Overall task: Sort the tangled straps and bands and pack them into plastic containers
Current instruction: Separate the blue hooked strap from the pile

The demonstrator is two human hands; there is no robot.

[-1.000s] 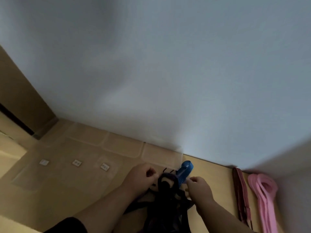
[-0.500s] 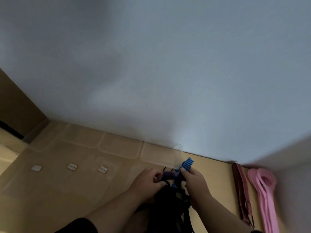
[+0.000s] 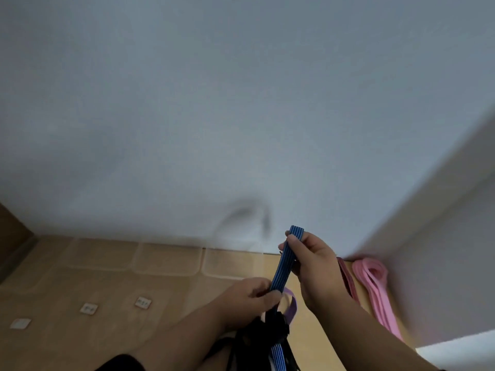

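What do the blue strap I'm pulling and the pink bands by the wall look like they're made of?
The blue strap looks like woven elastic webbing: flat, matte, with fine dark lengthwise stripes, held taut between the right hand and the left hand. The pink bands look like smooth rubber or latex: plain, slightly glossy loops, though blur leaves that open.

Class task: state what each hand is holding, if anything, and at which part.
Both hold the blue striped elastic strap: right hand pinches its looped top end, left hand grips it lower, above the black tangle.
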